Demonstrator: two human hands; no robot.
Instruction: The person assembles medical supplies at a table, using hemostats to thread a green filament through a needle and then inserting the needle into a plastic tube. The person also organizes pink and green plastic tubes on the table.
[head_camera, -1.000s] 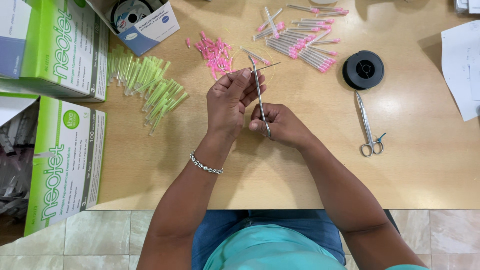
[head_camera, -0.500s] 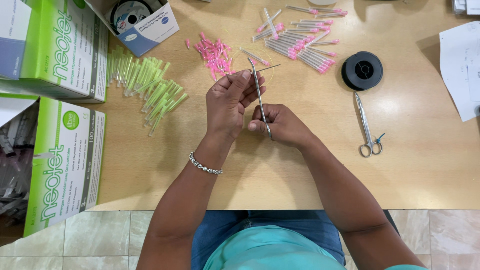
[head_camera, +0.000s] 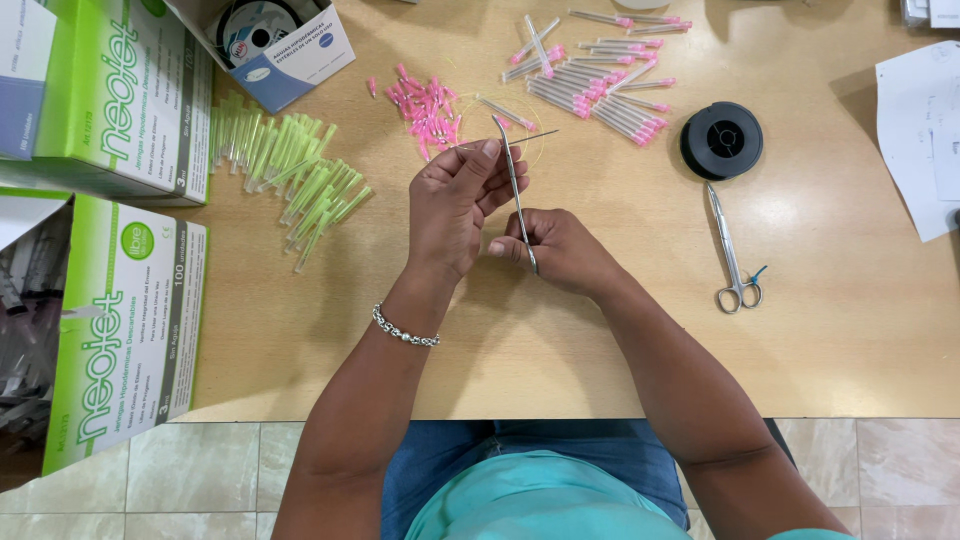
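My right hand (head_camera: 562, 250) grips a slim metal clamp tool (head_camera: 513, 178) that stands nearly upright over the wooden table (head_camera: 840, 350). My left hand (head_camera: 458, 195), with a silver bracelet on its wrist, pinches a thin needle (head_camera: 535, 137) at the tool's upper tip. A fine thread loops around near the fingertips. Behind my hands lie a heap of pink needle hubs (head_camera: 425, 105) and a heap of capped needles with pink ends (head_camera: 600, 80).
Pale green caps (head_camera: 290, 170) are piled at the left, next to green and white boxes (head_camera: 120, 310). An open blue box (head_camera: 275, 45) holds a spool. A black wire spool (head_camera: 721, 140), scissors-like forceps (head_camera: 733, 255) and white paper (head_camera: 925, 130) lie at the right.
Both hands have stayed in nearly the same place. My left fingers have shifted slightly at the tool's tip.
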